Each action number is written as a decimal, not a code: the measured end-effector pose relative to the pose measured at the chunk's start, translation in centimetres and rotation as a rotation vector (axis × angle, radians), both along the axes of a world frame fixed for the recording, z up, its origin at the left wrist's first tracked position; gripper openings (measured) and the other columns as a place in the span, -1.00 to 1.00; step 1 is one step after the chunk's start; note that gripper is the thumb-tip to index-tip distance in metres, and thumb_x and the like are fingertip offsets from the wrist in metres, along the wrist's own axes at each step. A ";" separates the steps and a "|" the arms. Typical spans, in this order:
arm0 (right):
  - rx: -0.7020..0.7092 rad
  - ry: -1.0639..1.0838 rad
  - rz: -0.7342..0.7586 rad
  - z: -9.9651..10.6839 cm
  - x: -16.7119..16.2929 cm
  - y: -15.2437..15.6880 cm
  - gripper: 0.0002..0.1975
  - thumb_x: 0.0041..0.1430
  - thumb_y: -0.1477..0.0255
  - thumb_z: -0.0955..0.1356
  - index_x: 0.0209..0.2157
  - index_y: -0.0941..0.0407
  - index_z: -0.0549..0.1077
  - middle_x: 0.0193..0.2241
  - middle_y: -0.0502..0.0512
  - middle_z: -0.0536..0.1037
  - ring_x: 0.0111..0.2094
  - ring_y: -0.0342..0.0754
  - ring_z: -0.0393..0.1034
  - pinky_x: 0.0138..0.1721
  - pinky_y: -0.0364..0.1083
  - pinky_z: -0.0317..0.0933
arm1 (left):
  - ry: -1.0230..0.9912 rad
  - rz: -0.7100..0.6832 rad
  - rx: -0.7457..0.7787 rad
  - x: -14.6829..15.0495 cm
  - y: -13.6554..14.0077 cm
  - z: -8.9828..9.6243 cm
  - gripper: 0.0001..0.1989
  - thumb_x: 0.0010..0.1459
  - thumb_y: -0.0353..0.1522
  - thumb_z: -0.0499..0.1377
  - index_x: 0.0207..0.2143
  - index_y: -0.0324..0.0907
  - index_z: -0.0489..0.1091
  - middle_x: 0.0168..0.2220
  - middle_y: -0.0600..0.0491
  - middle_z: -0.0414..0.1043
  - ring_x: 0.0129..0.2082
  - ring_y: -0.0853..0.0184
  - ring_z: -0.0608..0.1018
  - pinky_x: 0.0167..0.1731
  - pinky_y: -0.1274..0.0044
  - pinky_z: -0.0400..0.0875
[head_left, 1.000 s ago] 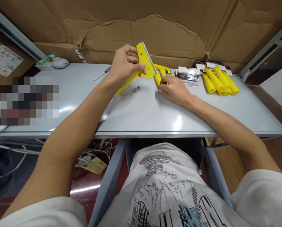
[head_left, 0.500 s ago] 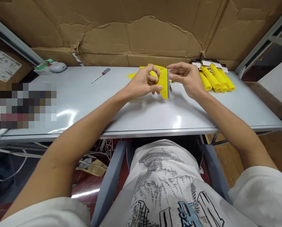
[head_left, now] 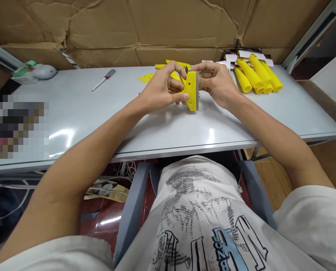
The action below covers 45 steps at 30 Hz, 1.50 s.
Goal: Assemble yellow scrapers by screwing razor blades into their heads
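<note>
My left hand (head_left: pixel 160 87) grips a yellow scraper head (head_left: pixel 192 90) above the white table, thumb on its near face and fingers curled behind. A grey metal blade (head_left: pixel 197 96) runs along the right edge of the head, which stands nearly upright. My right hand (head_left: pixel 219 83) is closed at the upper part of that blade, its thumb and fingers pinched against the edge. Behind the hands lie more yellow scraper parts (head_left: pixel 146 78), partly hidden. A small green piece (head_left: pixel 187 69) shows by the top of the head.
Several yellow tube handles (head_left: pixel 256 77) lie at the right beside black-and-white packaging (head_left: pixel 251 52). A screwdriver (head_left: pixel 105 78) lies left of my hands. Farther left are a grey computer mouse (head_left: pixel 45 71) and a clear box (head_left: pixel 25 77). Cardboard (head_left: pixel 173 26) stands along the table's back edge.
The view has shifted, so the table sits a little higher and farther left. My right hand's fingers have closed in on the blade's upper edge; my left hand keeps its hold.
</note>
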State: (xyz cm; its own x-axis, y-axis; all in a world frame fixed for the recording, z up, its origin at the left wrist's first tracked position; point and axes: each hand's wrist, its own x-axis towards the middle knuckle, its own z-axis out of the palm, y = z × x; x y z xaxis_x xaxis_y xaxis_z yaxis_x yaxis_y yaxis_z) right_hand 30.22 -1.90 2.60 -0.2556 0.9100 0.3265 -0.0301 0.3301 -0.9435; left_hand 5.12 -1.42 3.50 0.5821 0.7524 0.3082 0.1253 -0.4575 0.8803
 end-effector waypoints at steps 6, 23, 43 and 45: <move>-0.017 0.022 0.025 0.3 -0.1 -0.5 -0.41 -0.07 0.09 0.80 -0.13 -0.02 0.60 -0.24 0.07 0.73 -0.16 0.09 0.60 0.10 0.21 0.62 | 0.006 0.001 0.016 0.1 -0.1 0.1 -0.40 0.11 -0.22 0.70 0.00 0.10 0.42 -0.31 0.12 0.76 -0.41 0.12 0.75 -0.41 0.30 0.64; -0.012 0.028 -0.032 1.7 -0.4 -1.6 -0.41 -0.19 -0.06 0.76 -0.17 -0.11 0.69 -0.23 0.12 0.78 -0.22 0.10 0.57 -0.03 0.21 0.49 | -0.025 -0.033 0.037 0.6 -1.0 1.2 -0.34 0.05 -0.16 0.69 -0.02 0.08 0.33 -0.34 0.12 0.74 -0.44 0.14 0.71 -0.37 0.30 0.53; 0.102 0.005 -0.086 1.5 -1.1 -2.0 -0.38 -0.22 -0.05 0.76 -0.13 -0.19 0.63 -0.19 0.13 0.76 -0.12 0.21 0.63 -0.12 0.22 0.35 | -0.017 0.029 0.071 0.8 -1.3 1.5 -0.31 0.10 0.02 0.73 -0.08 0.14 0.31 -0.34 0.15 0.75 -0.39 0.08 0.74 -0.39 0.23 0.52; 0.106 0.019 -0.127 1.6 -1.3 -2.0 -0.38 -0.23 -0.06 0.76 -0.17 -0.16 0.63 -0.19 0.15 0.76 -0.16 0.16 0.58 -0.13 0.20 0.31 | -0.019 0.029 0.078 0.9 -1.3 1.3 -0.31 0.07 0.06 0.73 -0.08 0.17 0.33 -0.34 0.15 0.75 -0.38 0.02 0.76 -0.39 0.19 0.54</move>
State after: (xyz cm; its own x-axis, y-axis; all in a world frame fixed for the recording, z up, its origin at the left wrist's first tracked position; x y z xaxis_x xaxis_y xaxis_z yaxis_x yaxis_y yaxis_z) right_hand 28.96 -3.95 4.17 -0.1329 0.8949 0.4261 0.0004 0.4300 -0.9028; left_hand 6.01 -2.67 4.85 0.5538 0.7421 0.3776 0.1231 -0.5215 0.8443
